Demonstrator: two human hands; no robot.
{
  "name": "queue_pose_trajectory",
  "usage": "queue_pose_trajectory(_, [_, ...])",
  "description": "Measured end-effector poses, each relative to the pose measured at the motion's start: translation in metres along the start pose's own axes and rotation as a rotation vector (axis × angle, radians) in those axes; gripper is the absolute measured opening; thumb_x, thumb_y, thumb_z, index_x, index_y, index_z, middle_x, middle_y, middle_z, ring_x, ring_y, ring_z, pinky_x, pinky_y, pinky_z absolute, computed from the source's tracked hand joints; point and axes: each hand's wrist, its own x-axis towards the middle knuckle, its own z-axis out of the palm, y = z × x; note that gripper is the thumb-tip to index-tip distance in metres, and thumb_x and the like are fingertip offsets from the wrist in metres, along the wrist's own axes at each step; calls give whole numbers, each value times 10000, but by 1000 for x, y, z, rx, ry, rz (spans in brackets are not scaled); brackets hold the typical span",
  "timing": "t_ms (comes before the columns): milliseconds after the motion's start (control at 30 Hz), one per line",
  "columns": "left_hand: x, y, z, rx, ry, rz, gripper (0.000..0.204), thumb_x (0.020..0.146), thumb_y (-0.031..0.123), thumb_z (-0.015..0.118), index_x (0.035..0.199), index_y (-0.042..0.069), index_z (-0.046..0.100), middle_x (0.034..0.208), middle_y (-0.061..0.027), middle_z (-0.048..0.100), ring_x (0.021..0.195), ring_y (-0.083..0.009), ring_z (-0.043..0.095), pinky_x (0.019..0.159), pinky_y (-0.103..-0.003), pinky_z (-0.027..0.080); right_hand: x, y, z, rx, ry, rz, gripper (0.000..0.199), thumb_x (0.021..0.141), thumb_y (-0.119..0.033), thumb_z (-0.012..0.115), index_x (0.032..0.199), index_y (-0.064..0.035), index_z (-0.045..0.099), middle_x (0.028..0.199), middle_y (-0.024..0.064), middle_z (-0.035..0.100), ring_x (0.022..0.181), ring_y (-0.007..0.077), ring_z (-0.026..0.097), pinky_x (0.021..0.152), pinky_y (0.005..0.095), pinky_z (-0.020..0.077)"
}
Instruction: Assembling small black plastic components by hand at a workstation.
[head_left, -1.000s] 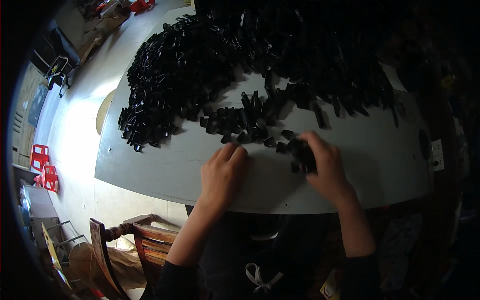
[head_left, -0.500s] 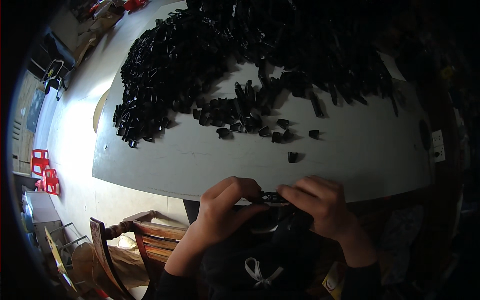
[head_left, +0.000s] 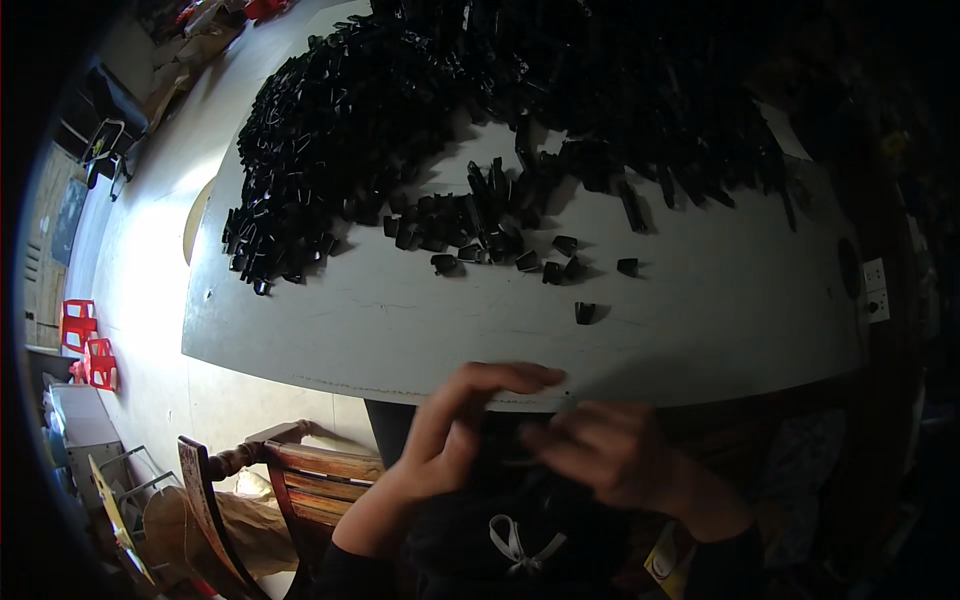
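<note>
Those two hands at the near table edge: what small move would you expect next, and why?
Probably a reach forward for another piece. Both the left hand and right hand sit together below the table edge, and loose black parts lie just beyond them.

A workshop for piecework: a heap of small black plastic parts covers the grey surface, red stools stacked at left.

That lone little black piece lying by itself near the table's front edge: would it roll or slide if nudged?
The lone black piece looks blocky and squat, so it would probably slide on the smooth grey table, not roll. Small, likely light and stiff.
</note>
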Motion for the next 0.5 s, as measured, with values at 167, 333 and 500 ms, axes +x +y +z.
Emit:
queue_pose_trajectory(167, [-12, 0, 10, -229, -186, -231, 657, 992, 514, 287, 1041, -72, 581, 1011, -218, 648, 961, -306, 635, 888, -362, 479, -5, -11, 10, 170, 60, -14, 189, 746, -71, 675, 926, -21, 703, 1010, 143, 646, 787, 243, 677, 610, 299, 557])
queue_pose_trajectory(333, [7, -12, 12, -101, -310, -83, 520, 1023, 376, 285, 964, -39, 593, 1026, -204, 633, 926, -315, 630, 824, -404, 500, -6, -11, 3, 226, 125, 23, 317, 769, -26, 652, 1072, 27, 579, 1050, 168, 627, 732, 241, 669, 560, 281, 544])
queue_pose_trajectory(500, [44, -44, 2, 646, -48, 83, 226, 914, 161, 503, 1005, -6, 626, 1128, -131, 606, 1009, -258, 582, 876, -338, 463, 10, 77, -10, 39, 173, 411, 308, 705, -84, 714, 949, -8, 542, 852, 122, 615, 807, 312, 640, 714, 377, 505])
